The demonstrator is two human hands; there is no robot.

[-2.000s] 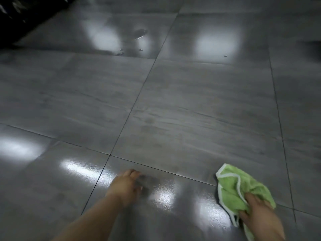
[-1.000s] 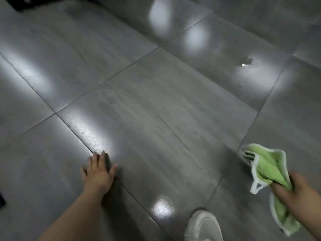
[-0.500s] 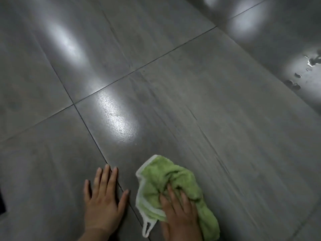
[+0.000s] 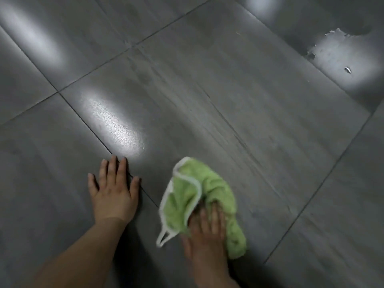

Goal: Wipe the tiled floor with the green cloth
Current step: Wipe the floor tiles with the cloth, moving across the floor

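Left hand (image 4: 113, 194) flat on tiled floor (image 4: 228, 96), palm down, fingers straight & spread, thumb out to the side; nothing held. Fingertips across a dark grout line (image 4: 72, 109), just below a bright light reflection (image 4: 116, 125).

Right hand (image 4: 205, 231) on top of green cloth (image 4: 197, 190), pressing it to the floor. Fingers stretched fwd over the fabric, not wrapped round it, as far as motion blur allows.

Cloth bunched & crumpled, white-edged, w/ a small white loop (image 4: 164, 238) sticking out at its near-left corner. Lying on the big centre tile, just rt of left hand, not touching it; most of it beyond & to the rt of the right-hand fingers.

Both forearms bare, in from bottom edge.

Far upper rt, well apart from both hands: wet patch (image 4: 332, 46) w/ ragged edge, plus a small droplet (image 4: 347, 70), on a shinier tile.
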